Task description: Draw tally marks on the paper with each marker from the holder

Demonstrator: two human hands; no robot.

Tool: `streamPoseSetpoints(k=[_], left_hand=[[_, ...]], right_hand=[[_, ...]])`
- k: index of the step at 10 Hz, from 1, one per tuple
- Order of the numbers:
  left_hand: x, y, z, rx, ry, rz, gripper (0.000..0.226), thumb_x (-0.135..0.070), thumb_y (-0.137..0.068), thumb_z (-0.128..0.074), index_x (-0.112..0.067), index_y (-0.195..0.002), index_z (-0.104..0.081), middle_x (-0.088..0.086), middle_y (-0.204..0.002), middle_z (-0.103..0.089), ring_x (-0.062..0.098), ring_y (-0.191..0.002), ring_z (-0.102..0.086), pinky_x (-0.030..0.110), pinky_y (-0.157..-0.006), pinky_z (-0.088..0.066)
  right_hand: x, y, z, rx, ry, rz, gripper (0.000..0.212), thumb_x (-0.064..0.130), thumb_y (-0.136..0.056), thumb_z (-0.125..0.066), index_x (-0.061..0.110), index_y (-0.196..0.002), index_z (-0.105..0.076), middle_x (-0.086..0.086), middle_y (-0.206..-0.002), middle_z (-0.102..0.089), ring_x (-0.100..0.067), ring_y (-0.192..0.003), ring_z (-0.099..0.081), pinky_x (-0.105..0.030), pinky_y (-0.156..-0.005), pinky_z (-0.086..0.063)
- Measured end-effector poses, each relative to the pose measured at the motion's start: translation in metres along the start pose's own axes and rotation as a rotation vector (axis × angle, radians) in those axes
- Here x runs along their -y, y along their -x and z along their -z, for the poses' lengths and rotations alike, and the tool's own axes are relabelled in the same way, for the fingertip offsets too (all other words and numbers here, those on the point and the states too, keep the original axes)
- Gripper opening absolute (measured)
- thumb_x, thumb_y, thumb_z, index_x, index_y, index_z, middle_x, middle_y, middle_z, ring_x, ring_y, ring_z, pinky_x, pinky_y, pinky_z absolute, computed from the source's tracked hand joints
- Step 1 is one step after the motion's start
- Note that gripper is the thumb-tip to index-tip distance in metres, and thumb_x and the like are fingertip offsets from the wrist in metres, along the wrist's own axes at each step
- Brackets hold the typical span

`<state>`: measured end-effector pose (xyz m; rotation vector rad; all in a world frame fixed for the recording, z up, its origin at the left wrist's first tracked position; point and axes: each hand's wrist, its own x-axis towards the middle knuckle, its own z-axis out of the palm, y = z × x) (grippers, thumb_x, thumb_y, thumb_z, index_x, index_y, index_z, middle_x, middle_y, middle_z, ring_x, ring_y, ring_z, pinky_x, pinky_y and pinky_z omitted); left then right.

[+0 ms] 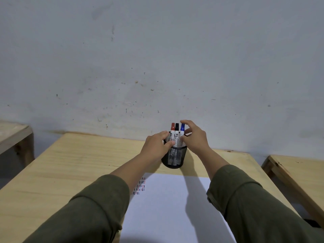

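Mesh holder (174,156) at 12 o'clock of the paper (168,207) on the bench (70,163), steadied at its rim by the left hand (156,146), fingers curled on the wire. Right hand (193,137) loosely spread at the blue marker (182,131) — nothing gripped yet. Best pinched below the cap and drawn straight up, clear of the red marker (172,130) and black marker (177,131). Smooth plastic barrels; black perforated cylinder; tally marks (140,187) at the sheet's 10 o'clock corner.
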<state>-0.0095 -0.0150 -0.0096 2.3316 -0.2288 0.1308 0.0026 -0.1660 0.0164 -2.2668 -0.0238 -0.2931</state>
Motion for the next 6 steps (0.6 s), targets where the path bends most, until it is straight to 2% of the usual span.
streamPoseSetpoints(k=[1, 2, 3, 4, 5, 6], left_hand=[[-0.001, 0.001, 0.001, -0.014, 0.004, -0.011, 0.054, -0.039, -0.088, -0.055, -0.019, -0.137, -0.046, -0.002, -0.147, -0.044, 0.023, -0.138, -0.035, 0.034, -0.115, -0.024], [-0.005, 0.005, 0.003, -0.019, 0.003, -0.023, 0.05, -0.037, -0.09, -0.054, -0.018, -0.135, -0.048, -0.001, -0.145, -0.046, 0.024, -0.137, -0.037, 0.032, -0.112, -0.025], [-0.005, 0.005, 0.003, -0.021, 0.003, -0.021, 0.05, -0.037, -0.09, -0.054, -0.018, -0.136, -0.047, -0.002, -0.146, -0.045, 0.025, -0.137, -0.036, 0.032, -0.112, -0.024], [-0.005, 0.005, 0.002, -0.009, 0.013, -0.001, 0.051, -0.037, -0.09, -0.053, -0.02, -0.138, -0.045, -0.002, -0.149, -0.041, 0.025, -0.139, -0.033, 0.033, -0.114, -0.021], [-0.008, 0.007, 0.0, -0.049, 0.033, 0.001, 0.052, -0.035, -0.09, -0.054, -0.019, -0.138, -0.043, -0.001, -0.15, -0.039, 0.024, -0.141, -0.031, 0.033, -0.115, -0.019], [-0.012, 0.013, 0.004, -0.119, 0.092, 0.014, 0.05, -0.035, -0.092, -0.051, -0.018, -0.138, -0.044, 0.001, -0.15, -0.039, 0.021, -0.141, -0.031, 0.032, -0.116, -0.02]], right_hand=[[0.0, -0.001, -0.002, -0.009, -0.007, 0.004, 0.054, 0.004, -0.084, -0.057, 0.029, -0.131, -0.053, -0.009, -0.108, -0.067, -0.016, -0.09, -0.056, -0.017, -0.067, -0.04], [-0.001, -0.001, -0.002, 0.0, -0.007, 0.002, 0.055, 0.005, -0.085, -0.055, 0.031, -0.134, -0.052, -0.009, -0.109, -0.068, -0.016, -0.088, -0.056, -0.008, -0.06, -0.036], [-0.003, -0.001, -0.002, 0.006, -0.012, 0.002, 0.058, 0.005, -0.086, -0.055, 0.035, -0.136, -0.049, -0.008, -0.113, -0.067, -0.015, -0.089, -0.056, -0.004, -0.058, -0.035], [-0.003, 0.003, 0.0, 0.024, 0.003, -0.002, 0.069, 0.003, -0.086, -0.055, 0.039, -0.142, -0.038, -0.008, -0.12, -0.064, -0.016, -0.091, -0.056, -0.004, -0.056, -0.037], [-0.002, 0.009, 0.003, 0.021, -0.029, 0.004, 0.079, 0.009, -0.086, -0.059, 0.042, -0.147, -0.021, -0.01, -0.126, -0.058, -0.024, -0.097, -0.06, -0.02, -0.071, -0.045], [0.001, 0.017, 0.014, -0.022, -0.07, -0.019, 0.081, 0.015, -0.087, -0.062, 0.041, -0.148, -0.015, -0.013, -0.127, -0.056, -0.028, -0.104, -0.061, -0.03, -0.082, -0.046]])
